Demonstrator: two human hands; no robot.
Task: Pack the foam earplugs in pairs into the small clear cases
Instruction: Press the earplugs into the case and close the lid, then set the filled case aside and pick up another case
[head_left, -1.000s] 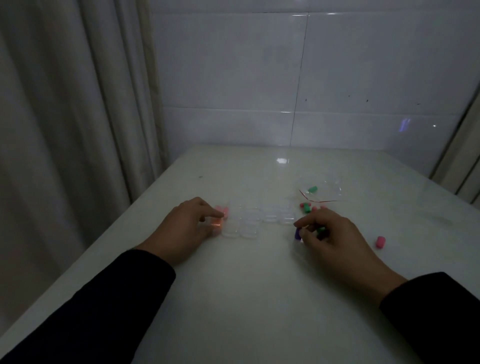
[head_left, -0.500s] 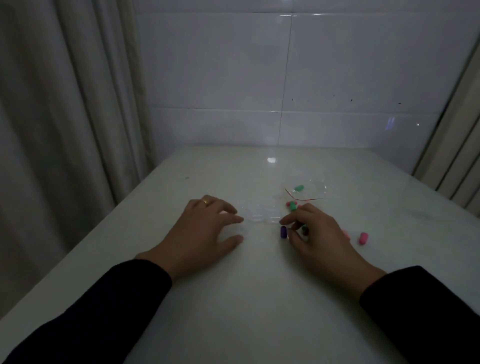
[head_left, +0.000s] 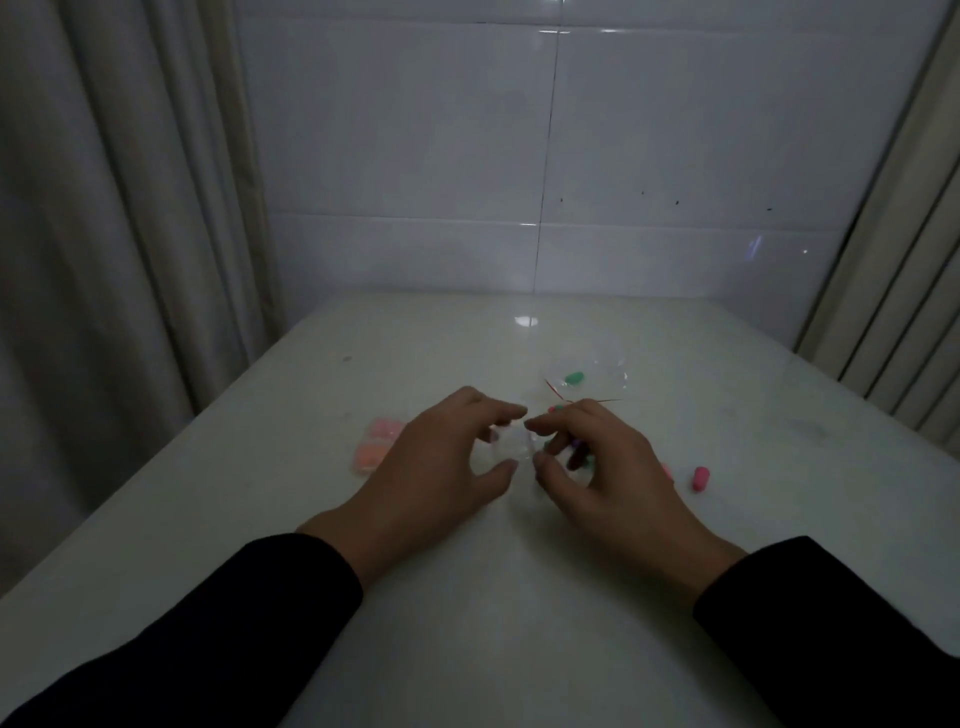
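Note:
A small clear case (head_left: 511, 446) sits between my two hands at the middle of the white table (head_left: 467, 597). My left hand (head_left: 436, 467) curls around its left side, index finger above and thumb below. My right hand (head_left: 613, 478) meets it from the right, index and thumb tips on its edge. A purple earplug (head_left: 575, 445) and a green earplug (head_left: 548, 442) show between the right hand's curled fingers. Two cases holding pink earplugs (head_left: 376, 444) lie to the left of my left hand. A loose pink earplug (head_left: 700, 478) lies to the right.
A clear plastic bag (head_left: 597, 376) with a red strip holds a green earplug (head_left: 574, 378) just beyond my hands. A tiled wall stands behind the table, with curtains (head_left: 119, 234) on the left and right. Black sleeves cover both forearms.
My left hand has moved right, off the pink-filled cases, which now show. Both hands have come together on the clear case. The right hand kept its earplugs.

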